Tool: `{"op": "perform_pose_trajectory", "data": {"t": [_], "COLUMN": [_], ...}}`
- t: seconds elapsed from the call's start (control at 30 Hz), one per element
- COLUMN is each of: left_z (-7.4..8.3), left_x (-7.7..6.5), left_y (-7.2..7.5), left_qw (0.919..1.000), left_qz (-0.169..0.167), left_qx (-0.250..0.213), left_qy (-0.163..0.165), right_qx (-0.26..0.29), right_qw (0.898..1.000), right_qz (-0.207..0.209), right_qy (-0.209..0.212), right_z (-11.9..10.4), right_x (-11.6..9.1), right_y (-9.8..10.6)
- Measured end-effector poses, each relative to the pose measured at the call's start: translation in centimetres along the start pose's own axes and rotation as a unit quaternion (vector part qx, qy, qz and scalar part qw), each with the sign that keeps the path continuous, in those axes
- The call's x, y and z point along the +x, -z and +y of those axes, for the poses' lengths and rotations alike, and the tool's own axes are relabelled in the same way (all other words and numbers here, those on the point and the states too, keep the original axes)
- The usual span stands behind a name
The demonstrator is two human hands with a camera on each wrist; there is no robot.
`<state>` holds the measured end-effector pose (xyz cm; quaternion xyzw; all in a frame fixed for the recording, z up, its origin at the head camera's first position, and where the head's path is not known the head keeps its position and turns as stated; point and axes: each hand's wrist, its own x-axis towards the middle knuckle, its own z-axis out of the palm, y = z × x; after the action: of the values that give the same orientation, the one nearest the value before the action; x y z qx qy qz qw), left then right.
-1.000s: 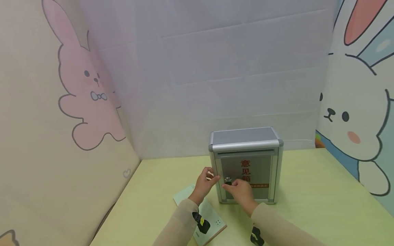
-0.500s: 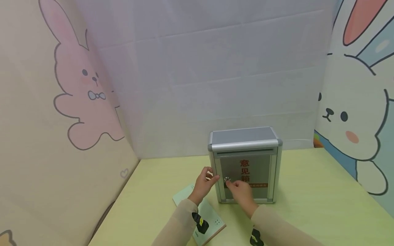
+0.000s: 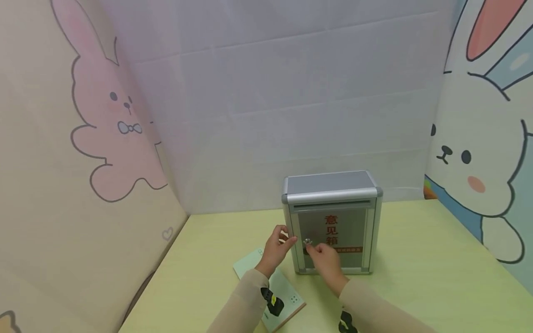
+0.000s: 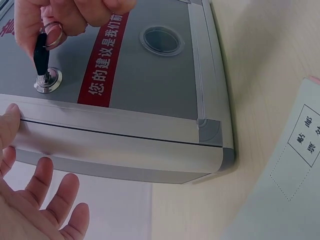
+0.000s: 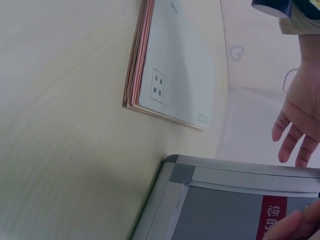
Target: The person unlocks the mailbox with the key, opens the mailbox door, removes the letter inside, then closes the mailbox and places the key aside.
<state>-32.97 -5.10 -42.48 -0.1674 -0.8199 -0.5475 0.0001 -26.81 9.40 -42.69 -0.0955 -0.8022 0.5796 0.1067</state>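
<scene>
A silver-grey metal suggestion box [image 3: 333, 185] with red lettering stands upright on the table. On the left of its front door is a round chrome lock [image 4: 48, 81]. A black-headed key [image 4: 41, 55] on a small ring sits in that lock, and my right hand [image 3: 327, 262] pinches its head. My left hand [image 3: 275, 249] is at the box's left side, its thumb [image 4: 9, 125] on the front frame edge and its other fingers loosely spread beside the side wall. In the right wrist view, only the fingertips [image 5: 292, 226] of my right hand show, at the corner.
A stack of pale green envelopes [image 3: 285, 296] lies on the yellowish table [image 3: 433, 259], partly under my left forearm. The box has a narrow slot [image 3: 333, 206] near its top. A white cloth wall [image 3: 291, 115] stands behind, with rabbit-printed walls either side.
My right fingertips have shifted slightly right at the lock, and less of the black key head shows beneath it. My left hand has stayed at the box's side.
</scene>
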Motion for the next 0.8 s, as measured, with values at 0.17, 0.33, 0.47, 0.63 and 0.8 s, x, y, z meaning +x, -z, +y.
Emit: {"op": "perform_pose_trajectory", "data": {"t": [0.17,0.33,0.47,0.63,0.8], "left_z": [0.2,0.2,0.1,0.1,0.0], "left_x": [-0.1,-0.2,-0.2,-0.3,-0.3], "left_y": [0.0,0.0,0.0,0.0,-0.2], "left_qw": [1.0000,1.0000,1.0000,0.9999,0.9999], "left_qz": [0.001,0.004,0.006,0.009,0.009], "left_qx": [0.004,0.005,0.005,0.004,0.003], "left_qy": [0.001,0.005,0.006,0.008,0.006], "right_qx": [0.014,0.012,0.025,0.032,0.034], "right_qw": [1.000,1.000,1.000,0.999,0.999], "right_qz": [0.003,-0.009,-0.013,-0.015,-0.018], "right_qy": [-0.015,-0.017,-0.013,-0.017,-0.017], "right_z": [0.0,-0.1,-0.1,0.2,0.8], "right_x": [-0.2,-0.6,-1.0,-1.2,-1.5], "right_y": [0.1,-0.2,-0.5,-0.4,-0.3]}}
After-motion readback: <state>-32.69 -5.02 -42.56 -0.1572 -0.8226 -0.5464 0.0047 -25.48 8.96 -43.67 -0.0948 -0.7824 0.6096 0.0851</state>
